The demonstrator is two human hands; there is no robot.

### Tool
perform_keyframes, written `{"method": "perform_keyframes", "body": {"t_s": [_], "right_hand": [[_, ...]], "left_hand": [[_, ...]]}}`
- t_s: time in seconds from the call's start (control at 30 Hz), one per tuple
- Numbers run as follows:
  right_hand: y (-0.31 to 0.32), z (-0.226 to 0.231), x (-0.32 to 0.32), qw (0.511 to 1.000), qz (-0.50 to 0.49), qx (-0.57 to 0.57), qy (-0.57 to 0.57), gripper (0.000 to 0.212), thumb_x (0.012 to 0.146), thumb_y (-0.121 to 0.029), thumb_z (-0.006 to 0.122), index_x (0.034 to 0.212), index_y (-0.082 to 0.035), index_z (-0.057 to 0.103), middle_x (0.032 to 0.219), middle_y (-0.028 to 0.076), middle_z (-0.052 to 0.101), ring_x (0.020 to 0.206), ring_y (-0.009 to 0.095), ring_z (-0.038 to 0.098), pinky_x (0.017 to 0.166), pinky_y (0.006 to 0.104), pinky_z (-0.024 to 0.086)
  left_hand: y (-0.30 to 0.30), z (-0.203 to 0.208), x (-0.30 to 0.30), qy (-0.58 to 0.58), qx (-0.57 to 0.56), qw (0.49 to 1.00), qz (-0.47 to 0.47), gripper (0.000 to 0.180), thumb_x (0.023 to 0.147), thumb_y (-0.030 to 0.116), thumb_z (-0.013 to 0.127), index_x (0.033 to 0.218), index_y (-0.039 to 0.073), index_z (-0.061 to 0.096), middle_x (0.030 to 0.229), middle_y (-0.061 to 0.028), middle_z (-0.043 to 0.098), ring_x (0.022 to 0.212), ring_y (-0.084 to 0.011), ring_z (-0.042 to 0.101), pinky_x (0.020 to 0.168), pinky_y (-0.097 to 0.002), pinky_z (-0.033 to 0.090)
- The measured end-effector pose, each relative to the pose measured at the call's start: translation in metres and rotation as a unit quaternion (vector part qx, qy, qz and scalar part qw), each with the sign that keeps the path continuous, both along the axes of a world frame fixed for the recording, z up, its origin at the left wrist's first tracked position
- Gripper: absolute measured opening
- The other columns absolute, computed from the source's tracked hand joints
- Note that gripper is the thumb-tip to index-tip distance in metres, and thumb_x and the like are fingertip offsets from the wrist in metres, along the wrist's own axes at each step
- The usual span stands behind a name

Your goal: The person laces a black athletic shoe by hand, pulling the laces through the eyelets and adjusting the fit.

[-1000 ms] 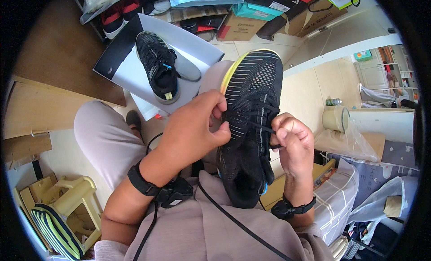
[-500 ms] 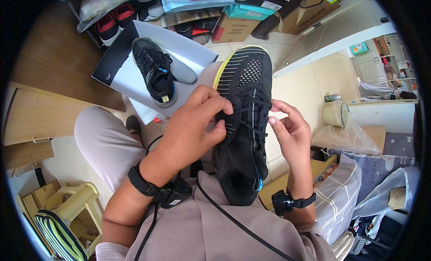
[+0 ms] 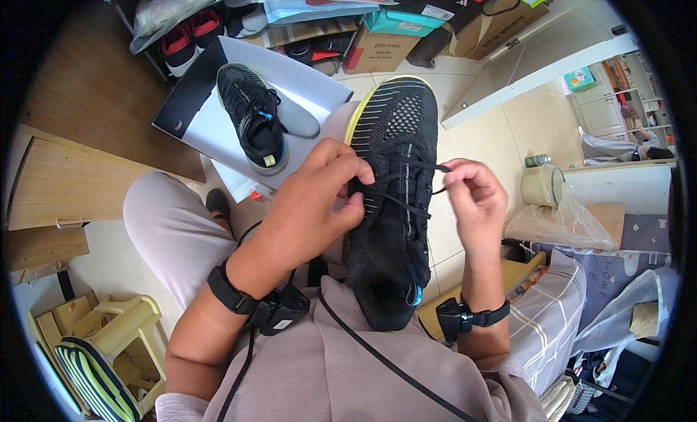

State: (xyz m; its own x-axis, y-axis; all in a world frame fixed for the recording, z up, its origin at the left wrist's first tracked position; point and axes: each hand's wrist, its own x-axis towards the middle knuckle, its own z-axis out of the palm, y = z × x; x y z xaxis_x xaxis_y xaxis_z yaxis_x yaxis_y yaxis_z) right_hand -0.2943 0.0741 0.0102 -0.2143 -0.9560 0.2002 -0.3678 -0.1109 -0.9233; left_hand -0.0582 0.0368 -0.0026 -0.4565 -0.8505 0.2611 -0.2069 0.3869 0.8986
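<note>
A black running shoe [image 3: 396, 131] with a yellow-green sole edge lies upright over my lap, toe pointing away. My right hand [image 3: 475, 200] pinches a black shoelace [image 3: 421, 163] between thumb and fingertips, just right of the shoe, and the lace is stretched across the tongue. On the other side, my left hand [image 3: 308, 197] rests its curled fingers against the shoe's left edge beside the laces; what lies between them is hidden. A matching black shoe [image 3: 250, 113] sits in an open white shoebox [image 3: 308, 84] ahead to the left, next to a grey shoe-shaped piece [image 3: 296, 120].
Shoes and boxes crowd a rack [image 3: 305, 33] at the far side. A yellow stool [image 3: 131, 313] stands at lower left, near a wooden cabinet [image 3: 65, 182]. To the right are an open door [image 3: 537, 66], a cream bin [image 3: 541, 186] and a checked cloth [image 3: 544, 313]. A black cable [image 3: 392, 364] crosses my lap.
My right hand has drawn the shoelace a little to the right, away from the shoe, so more of it shows stretched. My left hand stays at nearly the same spot.
</note>
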Motion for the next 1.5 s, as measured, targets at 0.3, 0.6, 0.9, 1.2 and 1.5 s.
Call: {"method": "perform_keyframes", "body": {"t_s": [0.3, 0.6, 0.9, 1.2, 1.5], "right_hand": [[-0.016, 0.072, -0.005, 0.977, 0.061, -0.037, -0.2, 0.017, 0.091, -0.008, 0.061, 0.106, 0.0, 0.06, 0.064, -0.002, 0.051, 0.047, 0.002, 0.038, 0.041, 0.0186, 0.033], [-0.039, 0.097, 0.027, 0.971, 0.216, -0.028, -0.099, 0.029, 0.088, 0.0, 0.062, 0.117, 0.003, 0.059, 0.106, 0.009, 0.064, 0.098, 0.013, 0.063, 0.079, 0.0221, 0.049], [-0.029, 0.062, 0.007, 0.985, 0.134, 0.091, 0.062, 0.028, 0.084, -0.003, 0.069, 0.112, -0.002, 0.065, 0.097, 0.0, 0.065, 0.062, -0.001, 0.043, 0.055, 0.0142, 0.037], [-0.04, 0.066, 0.021, 0.982, 0.149, 0.076, 0.091, 0.023, 0.087, -0.003, 0.064, 0.109, 0.002, 0.066, 0.099, 0.008, 0.066, 0.085, 0.012, 0.061, 0.074, 0.0236, 0.049], [-0.044, 0.068, 0.021, 0.964, 0.218, 0.03, 0.149, 0.02, 0.086, 0.001, 0.058, 0.104, 0.002, 0.066, 0.104, 0.012, 0.065, 0.093, 0.021, 0.061, 0.083, 0.0289, 0.048]], "left_hand": [[0.001, 0.003, 0.0, 0.004, 0.03, 0.999, -0.011, 0.027, 0.076, -0.005, 0.063, 0.099, 0.007, 0.057, 0.102, -0.0053, 0.049, 0.077, -0.0115, 0.054, 0.068, -0.0225, 0.047], [-0.004, 0.008, 0.003, -0.015, 0.023, 0.999, -0.029, 0.025, 0.074, 0.002, 0.064, 0.096, 0.008, 0.053, 0.096, -0.0072, 0.051, 0.069, -0.022, 0.058, 0.065, -0.0331, 0.048], [-0.007, 0.014, 0.01, -0.047, 0.032, 0.998, -0.031, 0.024, 0.072, 0.003, 0.065, 0.092, 0.008, 0.054, 0.093, -0.0078, 0.052, 0.074, -0.0239, 0.061, 0.065, -0.0347, 0.048], [-0.018, 0.032, 0.016, -0.046, 0.019, 0.998, -0.03, 0.033, 0.073, 0.003, 0.074, 0.101, 0.004, 0.057, 0.092, -0.0055, 0.055, 0.069, -0.0138, 0.054, 0.063, -0.0244, 0.045], [-0.047, 0.071, -0.013, -0.004, -0.225, 0.971, -0.086, 0.033, 0.078, 0.011, 0.067, 0.109, 0.005, 0.058, 0.102, -0.0131, 0.062, 0.098, -0.0345, 0.057, 0.082, -0.04, 0.046]]}}
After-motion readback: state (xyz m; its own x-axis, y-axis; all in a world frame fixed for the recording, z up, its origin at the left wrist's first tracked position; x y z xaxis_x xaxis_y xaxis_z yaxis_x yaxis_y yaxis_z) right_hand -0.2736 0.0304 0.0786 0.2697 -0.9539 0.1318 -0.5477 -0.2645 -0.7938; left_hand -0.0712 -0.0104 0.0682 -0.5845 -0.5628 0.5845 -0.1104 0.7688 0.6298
